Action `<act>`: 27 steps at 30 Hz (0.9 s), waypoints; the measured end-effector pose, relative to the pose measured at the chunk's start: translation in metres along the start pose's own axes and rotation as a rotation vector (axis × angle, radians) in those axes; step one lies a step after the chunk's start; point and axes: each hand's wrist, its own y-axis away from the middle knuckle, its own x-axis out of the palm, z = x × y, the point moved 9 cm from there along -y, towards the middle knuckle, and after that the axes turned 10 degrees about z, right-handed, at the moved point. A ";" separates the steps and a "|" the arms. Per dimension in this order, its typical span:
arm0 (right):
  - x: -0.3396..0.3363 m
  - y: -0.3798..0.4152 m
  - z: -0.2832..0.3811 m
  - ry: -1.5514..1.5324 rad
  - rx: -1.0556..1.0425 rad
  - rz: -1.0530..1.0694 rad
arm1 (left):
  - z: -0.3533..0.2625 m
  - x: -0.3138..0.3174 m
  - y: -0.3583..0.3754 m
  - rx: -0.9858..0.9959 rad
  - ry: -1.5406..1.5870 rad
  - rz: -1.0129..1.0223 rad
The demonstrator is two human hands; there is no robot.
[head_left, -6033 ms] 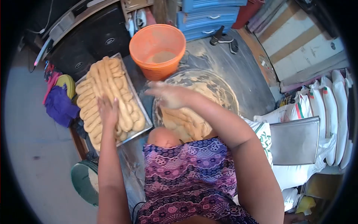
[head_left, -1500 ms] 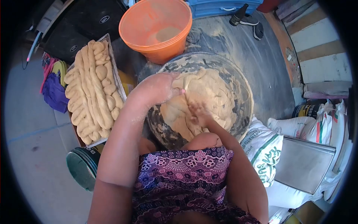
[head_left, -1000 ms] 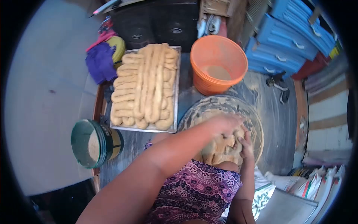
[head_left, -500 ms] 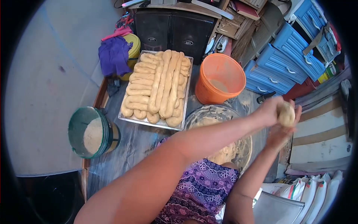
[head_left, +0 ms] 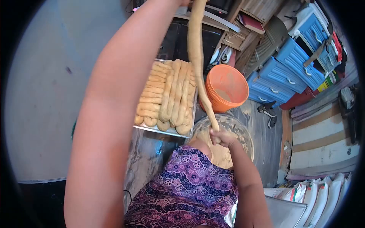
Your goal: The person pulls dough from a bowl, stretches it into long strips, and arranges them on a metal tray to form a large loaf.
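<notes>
The dough rope (head_left: 195, 45) hangs in the air in a long, slightly bowed line, passing in view between the metal tray (head_left: 167, 132) and the orange bucket (head_left: 234, 81), its lower end above the wide basin (head_left: 252, 146). Our right hand (head_left: 223, 138) has its fingers closed around that lower end. Our left hand (head_left: 185, 2) is raised beside the upper part, but the picture's edge cuts it off, so we cannot tell how far it is open or what it grips.

The rope looks slimmer towards the bottom, though nearness to the camera may exaggerate this. We do well to grip softly, without pinching, and to draw gently and evenly, easing off wherever it narrows; a sharp tug could tear it. Clearance from the bucket's rim matters too.
</notes>
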 end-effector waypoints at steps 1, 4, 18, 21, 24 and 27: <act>0.010 -0.008 0.027 -0.094 -0.045 -0.013 | 0.026 -0.012 -0.007 -0.042 -0.122 0.187; 0.057 -0.039 0.119 -0.206 -0.140 0.043 | 0.079 -0.042 0.006 -0.359 -0.372 0.136; -0.004 -0.288 0.226 0.483 -0.279 -0.562 | 0.199 -0.064 0.198 0.131 0.264 -0.380; 0.002 -0.313 0.218 1.310 -0.312 -0.575 | 0.308 -0.011 0.272 -0.299 0.045 -0.302; 0.020 -0.302 0.227 1.361 -0.449 -0.641 | 0.346 0.020 0.301 -0.215 -0.165 -0.204; 0.030 -0.299 0.222 1.468 -0.049 -0.545 | 0.339 0.038 0.305 -0.128 -0.206 -0.054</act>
